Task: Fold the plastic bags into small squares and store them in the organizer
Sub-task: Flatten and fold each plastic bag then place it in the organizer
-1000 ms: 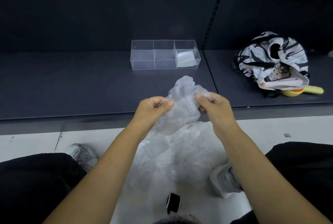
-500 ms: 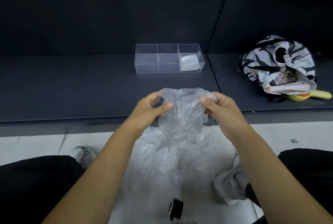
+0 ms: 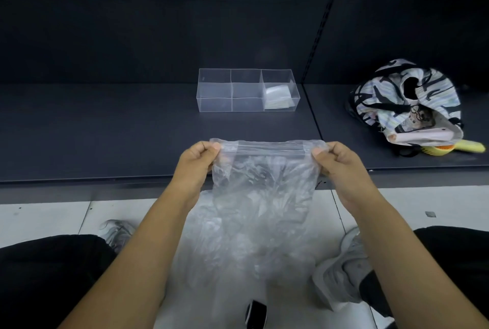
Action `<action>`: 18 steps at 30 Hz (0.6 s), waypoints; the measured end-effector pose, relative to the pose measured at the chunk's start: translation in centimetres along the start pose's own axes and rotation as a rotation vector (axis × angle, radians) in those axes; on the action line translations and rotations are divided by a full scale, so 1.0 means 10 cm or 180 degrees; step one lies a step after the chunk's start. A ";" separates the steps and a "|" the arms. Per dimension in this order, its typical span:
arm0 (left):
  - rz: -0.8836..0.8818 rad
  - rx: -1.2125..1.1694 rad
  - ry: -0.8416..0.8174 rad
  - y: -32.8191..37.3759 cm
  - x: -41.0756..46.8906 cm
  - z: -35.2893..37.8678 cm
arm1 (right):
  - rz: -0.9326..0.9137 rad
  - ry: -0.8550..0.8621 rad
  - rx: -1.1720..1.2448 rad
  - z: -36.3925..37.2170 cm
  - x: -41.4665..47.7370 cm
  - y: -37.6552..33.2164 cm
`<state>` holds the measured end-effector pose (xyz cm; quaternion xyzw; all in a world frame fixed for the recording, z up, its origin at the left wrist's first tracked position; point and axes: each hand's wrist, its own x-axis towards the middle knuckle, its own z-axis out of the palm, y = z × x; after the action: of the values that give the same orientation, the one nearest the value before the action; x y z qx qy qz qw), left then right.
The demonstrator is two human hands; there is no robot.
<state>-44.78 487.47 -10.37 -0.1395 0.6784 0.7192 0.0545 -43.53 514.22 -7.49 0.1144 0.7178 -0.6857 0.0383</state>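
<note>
A clear plastic bag (image 3: 264,183) hangs stretched between my hands over the front edge of the dark shelf. My left hand (image 3: 197,160) pinches its top left corner and my right hand (image 3: 337,160) pinches its top right corner, so the top edge is pulled flat. More crumpled clear plastic (image 3: 238,249) lies on the floor below. The clear organizer (image 3: 225,90) with several compartments stands further back on the shelf. A folded bag (image 3: 277,95) lies in its right compartment.
A black-and-white patterned bag (image 3: 407,95) lies on the shelf at the right with a yellow object (image 3: 455,147) beside it. My legs and grey shoes (image 3: 341,273) rest on the white tiled floor. A small black object (image 3: 255,315) lies near the bottom edge.
The bag was bunched between my hands close together. My hands have moved apart and spread its top edge out flat and taut.
</note>
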 end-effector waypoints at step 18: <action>0.0350 0.0875 -0.0823 0.34 -0.01 0.52 | -0.0095 -0.0427 -0.0422 0.43 -0.01 -0.04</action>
<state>-46.31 492.42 -6.85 0.0001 0.7642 0.6336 0.1204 -43.93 509.88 -7.35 0.0548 0.7591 -0.6432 0.0835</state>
